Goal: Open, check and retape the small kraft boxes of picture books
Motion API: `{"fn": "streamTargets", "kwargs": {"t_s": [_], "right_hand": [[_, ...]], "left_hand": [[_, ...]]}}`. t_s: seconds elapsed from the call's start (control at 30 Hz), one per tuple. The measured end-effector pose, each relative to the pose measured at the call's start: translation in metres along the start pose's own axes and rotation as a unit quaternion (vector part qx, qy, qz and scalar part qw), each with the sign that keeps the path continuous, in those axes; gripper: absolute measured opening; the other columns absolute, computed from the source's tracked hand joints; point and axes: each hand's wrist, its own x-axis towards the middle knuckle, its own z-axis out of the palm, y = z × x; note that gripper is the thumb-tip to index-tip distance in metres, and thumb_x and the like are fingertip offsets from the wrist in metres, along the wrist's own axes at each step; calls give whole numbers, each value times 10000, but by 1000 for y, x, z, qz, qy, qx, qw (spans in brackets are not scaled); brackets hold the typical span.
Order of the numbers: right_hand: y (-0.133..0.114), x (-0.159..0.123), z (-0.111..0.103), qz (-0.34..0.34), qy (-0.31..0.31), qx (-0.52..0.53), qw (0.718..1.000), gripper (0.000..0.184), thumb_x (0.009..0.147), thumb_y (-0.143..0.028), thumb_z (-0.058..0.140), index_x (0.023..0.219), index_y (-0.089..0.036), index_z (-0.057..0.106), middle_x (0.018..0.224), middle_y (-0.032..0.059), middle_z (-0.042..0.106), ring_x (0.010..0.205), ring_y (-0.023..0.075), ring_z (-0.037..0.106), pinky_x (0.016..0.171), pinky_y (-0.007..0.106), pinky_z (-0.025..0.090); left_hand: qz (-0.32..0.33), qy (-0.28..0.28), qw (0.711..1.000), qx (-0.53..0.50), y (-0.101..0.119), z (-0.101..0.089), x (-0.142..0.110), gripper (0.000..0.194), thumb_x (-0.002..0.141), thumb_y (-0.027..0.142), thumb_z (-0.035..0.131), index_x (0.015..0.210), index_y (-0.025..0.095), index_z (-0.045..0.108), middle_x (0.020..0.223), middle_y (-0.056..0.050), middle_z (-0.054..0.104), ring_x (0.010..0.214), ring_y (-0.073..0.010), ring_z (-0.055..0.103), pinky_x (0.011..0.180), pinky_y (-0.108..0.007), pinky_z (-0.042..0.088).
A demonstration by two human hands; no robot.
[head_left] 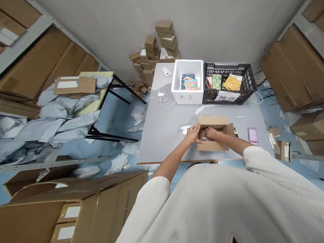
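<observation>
An open cardboard box (213,146) with raised flaps sits near the front edge of the grey table (162,135). My left hand (193,134) grips the box at its left end, thumb along the near side. Inside the box is my right hand (211,133), its fingers curled down at the left part. Something clear and shiny, perhaps plastic wrap, lies under those fingers; what they hold is too small to make out. A white paper piece (186,128) lies just left of the box. Partly hidden behind the right flap is a black and yellow item (236,132).
At the table's back stand a white foam bin (187,98) and a black crate (229,98), both holding books. A pink-screened phone (252,136) lies at right, a white cable (167,101) at left. Stacked cartons (164,44), grey parcels (55,114) and a large open carton (108,206) surround the table.
</observation>
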Motion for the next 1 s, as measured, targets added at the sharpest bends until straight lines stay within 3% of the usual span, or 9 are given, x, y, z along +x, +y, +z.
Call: {"fn": "streamTargets", "kwargs": {"t_s": [0.23, 0.37, 0.43, 0.53, 0.6, 0.7, 0.83, 0.9, 1.0], "right_hand": [[20, -48, -34, 29, 39, 4, 999, 292, 860, -121, 653, 1076, -184, 839, 1131, 161, 790, 1166, 304, 624, 1088, 408, 425], [48, -99, -54, 108, 127, 48, 985, 251, 946, -160, 608, 1085, -151, 817, 1098, 187, 778, 1138, 329, 621, 1031, 409, 415], [67, -128, -60, 169, 196, 91, 962, 210, 980, -250, 632, 1038, -143, 804, 1091, 190, 775, 1112, 333, 630, 1009, 401, 426], [98, -170, -57, 273, 337, 190, 881, 251, 993, -354, 649, 991, -144, 788, 999, 134, 774, 1013, 292, 650, 945, 366, 460], [117, -192, -46, 337, 422, 272, 797, 303, 972, -419, 670, 991, -137, 782, 951, 95, 768, 919, 254, 653, 870, 340, 483], [138, -211, -19, 406, 496, 380, 667, 373, 916, -497, 698, 919, -130, 761, 821, 55, 732, 809, 222, 629, 766, 318, 493], [142, -211, 33, 498, 497, 479, 524, 310, 821, -469, 734, 771, -166, 693, 712, 26, 673, 740, 204, 606, 694, 305, 488], [134, -204, 60, 522, 467, 523, 485, 250, 782, -423, 749, 740, -191, 666, 671, 1, 644, 730, 203, 607, 683, 300, 496], [115, -190, 98, 563, 394, 567, 455, 194, 750, -335, 751, 681, -230, 602, 630, -27, 598, 711, 203, 604, 695, 312, 523]], "left_hand": [[-4, -6, 1000, 10, 0, -5, 0, 1557, 648, 791, 928, 1810, 280, 26, 1871, -189, 136, 1593, -515, 322, 1265, -590, 275], [-13, -7, 1000, 15, 0, -8, 0, 1548, 646, 839, 897, 1807, 319, 15, 1876, -175, 121, 1593, -525, 319, 1256, -587, 273], [-17, -11, 1000, 24, 0, -10, 2, 1544, 648, 833, 894, 1807, 327, 8, 1880, -160, 116, 1589, -525, 323, 1247, -580, 283], [-22, -23, 999, 39, 1, -14, 4, 1536, 652, 814, 896, 1806, 332, 5, 1882, -149, 113, 1581, -517, 332, 1227, -559, 313], [-26, -29, 998, 51, 3, -16, 5, 1515, 667, 817, 880, 1807, 324, 12, 1882, -147, 118, 1574, -511, 340, 1224, -549, 319], [-35, -34, 996, 69, 6, -20, 5, 1496, 678, 815, 866, 1806, 311, 22, 1879, -153, 129, 1571, -512, 337, 1225, -545, 317], [-48, -46, 994, 88, 12, -23, 5, 1480, 678, 799, 865, 1804, 326, 30, 1880, -154, 126, 1555, -515, 348, 1204, -545, 334], [-57, -53, 992, 100, 16, -23, 5, 1477, 675, 777, 872, 1803, 332, 29, 1881, -157, 108, 1549, -517, 350, 1197, -550, 335], [-72, -59, 990, 110, 21, -22, 5, 1463, 682, 718, 877, 1800, 351, 8, 1884, -155, 80, 1553, -529, 342, 1191, -570, 329]]}}
